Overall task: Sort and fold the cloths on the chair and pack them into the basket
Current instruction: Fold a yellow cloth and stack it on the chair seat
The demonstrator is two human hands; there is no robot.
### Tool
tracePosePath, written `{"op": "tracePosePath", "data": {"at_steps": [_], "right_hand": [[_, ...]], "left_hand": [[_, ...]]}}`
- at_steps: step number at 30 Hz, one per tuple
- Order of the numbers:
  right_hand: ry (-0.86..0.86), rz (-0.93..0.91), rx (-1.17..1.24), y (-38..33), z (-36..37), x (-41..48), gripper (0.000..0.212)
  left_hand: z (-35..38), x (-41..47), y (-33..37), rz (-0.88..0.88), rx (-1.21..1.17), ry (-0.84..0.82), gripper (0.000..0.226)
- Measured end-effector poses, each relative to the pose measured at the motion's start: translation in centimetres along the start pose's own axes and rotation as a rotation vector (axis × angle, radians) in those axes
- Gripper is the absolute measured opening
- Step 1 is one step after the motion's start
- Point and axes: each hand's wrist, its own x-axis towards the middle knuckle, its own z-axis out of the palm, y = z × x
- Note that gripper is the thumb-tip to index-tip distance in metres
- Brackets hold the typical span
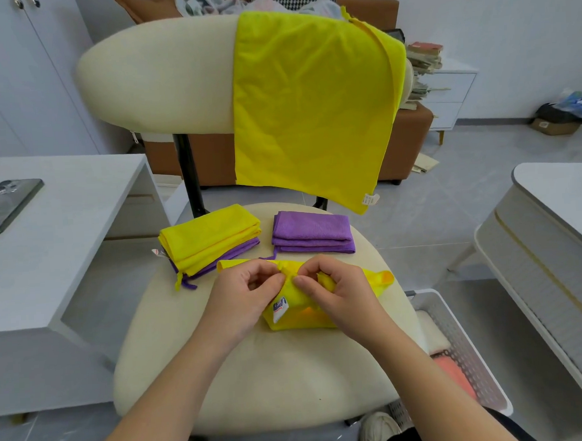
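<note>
Yellow cloth [299,312], bunched, lies mid-seat on the cream chair [274,383]. The left hand [243,300] and right hand [342,297] each pinch its upper edge with curled fingers and thumb. A white perforated basket [473,372] stands on the floor just beside the seat's right edge, with a pink cloth [454,373] inside. Beyond the hands sit a folded yellow-over-purple stack [209,239] at left and a folded purple cloth [312,234] at right, apart. A large yellow cloth [310,101] drapes the backrest. A white table [79,197] bearing a phone [7,205] flanks the left. Grey floor [417,213] shows to the right and a brown sofa [410,140] stands behind.
</note>
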Motion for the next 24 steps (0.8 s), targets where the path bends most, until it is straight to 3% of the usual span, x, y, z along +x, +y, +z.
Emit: {"op": "tracePosePath", "data": {"at_steps": [9,16,24], "right_hand": [[-0.017,-0.004,-0.017,0.34,0.00,0.08,0.016],[-0.049,-0.061,-0.069,0.48,0.23,0.12,0.006],[-0.043,-0.026,-0.085,0.37,0.14,0.11,0.012]], "left_hand": [[-0.54,-0.15,0.01,0.059,0.139,-0.078,0.015],[-0.73,-0.25,-0.01,0.055,0.161,-0.112,0.027],[-0.99,-0.25,0.15,0.061,0.190,-0.140,0.025]]}}
